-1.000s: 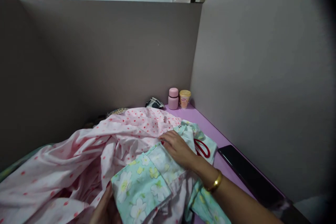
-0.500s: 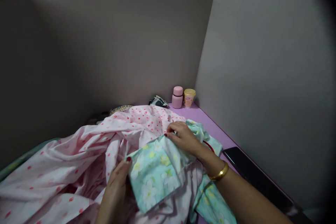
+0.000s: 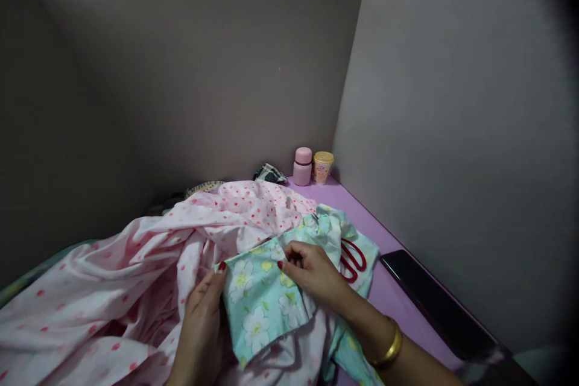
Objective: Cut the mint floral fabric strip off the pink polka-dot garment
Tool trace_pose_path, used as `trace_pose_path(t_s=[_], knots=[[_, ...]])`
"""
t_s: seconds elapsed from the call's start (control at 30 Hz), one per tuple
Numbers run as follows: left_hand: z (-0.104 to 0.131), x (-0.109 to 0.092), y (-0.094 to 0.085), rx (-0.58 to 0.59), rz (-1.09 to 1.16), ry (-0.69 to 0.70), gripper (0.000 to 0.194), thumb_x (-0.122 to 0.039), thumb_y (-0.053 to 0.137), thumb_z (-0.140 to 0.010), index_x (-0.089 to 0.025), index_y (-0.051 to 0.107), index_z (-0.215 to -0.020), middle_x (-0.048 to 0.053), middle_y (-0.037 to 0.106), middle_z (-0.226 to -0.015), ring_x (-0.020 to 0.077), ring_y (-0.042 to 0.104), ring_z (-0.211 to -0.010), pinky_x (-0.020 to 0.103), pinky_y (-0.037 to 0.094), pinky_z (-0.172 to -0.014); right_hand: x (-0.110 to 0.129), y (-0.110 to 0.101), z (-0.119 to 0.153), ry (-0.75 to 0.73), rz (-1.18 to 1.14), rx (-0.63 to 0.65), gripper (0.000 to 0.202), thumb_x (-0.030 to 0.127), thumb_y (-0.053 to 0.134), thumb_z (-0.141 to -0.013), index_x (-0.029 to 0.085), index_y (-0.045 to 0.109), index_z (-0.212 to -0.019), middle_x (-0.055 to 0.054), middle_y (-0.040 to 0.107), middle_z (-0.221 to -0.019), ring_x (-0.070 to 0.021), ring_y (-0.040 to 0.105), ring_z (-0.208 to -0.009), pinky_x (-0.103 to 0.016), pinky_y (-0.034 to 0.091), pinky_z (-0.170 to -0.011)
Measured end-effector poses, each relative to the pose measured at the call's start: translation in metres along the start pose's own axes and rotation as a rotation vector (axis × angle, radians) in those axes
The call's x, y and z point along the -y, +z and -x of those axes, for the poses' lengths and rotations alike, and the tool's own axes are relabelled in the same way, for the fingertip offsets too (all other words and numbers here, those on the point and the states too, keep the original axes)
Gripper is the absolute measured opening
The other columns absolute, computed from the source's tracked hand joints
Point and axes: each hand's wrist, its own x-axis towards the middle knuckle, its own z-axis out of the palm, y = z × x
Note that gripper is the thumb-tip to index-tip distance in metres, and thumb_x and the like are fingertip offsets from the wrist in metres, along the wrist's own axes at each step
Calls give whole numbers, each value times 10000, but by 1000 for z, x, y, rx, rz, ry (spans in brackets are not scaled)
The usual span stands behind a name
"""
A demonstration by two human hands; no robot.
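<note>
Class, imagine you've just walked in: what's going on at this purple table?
A person is handling a folded green floral cloth with both bare hands. The left hand grips its left edge, thumb on top; the right hand touches it near the upper edge. Pink dotted fabric lies heaped beneath and to the left. Beyond the right hand, red handles rest on more green fabric, and a pink bottle stands beside a lidded cup.

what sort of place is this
Probably a partitioned desk or work nook, though home or workplace is unclear: grey panels stand around a purple surface, which bears pink dotted cloth and floral cloth.
</note>
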Motion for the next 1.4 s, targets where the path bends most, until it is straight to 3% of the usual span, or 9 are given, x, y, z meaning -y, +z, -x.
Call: trace_pose_path(t_s=[0.1, 0.2, 0.4, 0.57, 0.8, 0.93, 1.13, 1.27, 1.4], knots=[[2, -3, 1, 59, -15, 4, 356, -379, 716, -654, -196, 631, -948, 16, 692, -719, 181, 654, -673, 245, 508, -601, 16, -11, -9, -176, 49, -79, 141, 229, 592, -772, 190, 550, -901, -42, 564, -920, -182, 500, -869, -299, 393, -784], [3, -8, 4, 110, -49, 40, 388, -396, 724, -643, -201, 636, -967, 14, 698, -749, 180, 651, -685, 247, 508, -613, 31, -17, -24, -422, 96, 24, 222, 304, 523, -856, 192, 540, -1047, -81, 569, -1049, -202, 472, -1018, -351, 337, -913], [4, -17, 12, 117, -130, 128, 503, -385, 778, -560, -181, 632, -996, 31, 696, -774, 186, 649, -677, 249, 504, -600, 33, -10, -57, -430, 25, 458, 293, 432, 525, -846, 165, 576, -737, 20, 512, -675, -125, 477, -684, -243, 382, -688], [15, 0, -10, 178, -309, -73, 418, -453, 778, -536, -150, 667, -801, 44, 675, -679, 166, 597, -574, 235, 462, -508, 27, -4, -67, -334, -42, 427, 301, 375, 441, -900, 140, 555, -750, 69, 367, -566, -66, 337, -496, -172, 273, -449], [17, 28, -39, 73, -375, -148, 412, -543, 707, -597, -162, 560, -650, -15, 579, -453, 72, 469, -376, 158, 325, -401, 27, 20, -79, -394, 38, 374, 106, 251, 647, -778, 162, 646, -719, 64, 492, -548, -80, 456, -552, -180, 310, -525], [13, 26, -42, 50, -384, -110, 382, -514, 704, -623, -161, 557, -632, -24, 580, -465, 73, 469, -405, 160, 351, -418, 25, 27, -82, -402, 73, 160, 82, 225, 630, -797, 158, 636, -750, 2, 596, -718, -133, 532, -716, -236, 376, -682], [8, 16, -48, 28, -242, -73, 349, -434, 816, -476, -204, 655, -683, -44, 680, -679, 112, 599, -699, 131, 473, -647, 32, 4, -17, -389, 44, -140, 275, 333, 424, -918, 152, 564, -1072, -99, 615, -1052, -182, 524, -1015, -316, 380, -903], [-1, 14, -50, 80, -235, -61, 295, -397, 758, -603, -225, 670, -826, -32, 710, -778, 149, 634, -804, 182, 496, -718, 13, 29, 43, -467, 260, 96, 589, 519, 452, -859, 185, 376, -1338, -122, 486, -1337, -262, 412, -1237, -461, 249, -1054], [-2, 10, -53, 78, -338, 22, 343, -488, 738, -582, -231, 691, -803, 15, 719, -836, 231, 633, -884, 282, 507, -820, -11, 57, 67, -542, 373, 203, 676, 594, 420, -836, 183, 333, -1365, -143, 450, -1355, -290, 449, -1217, -523, 301, -1017]])
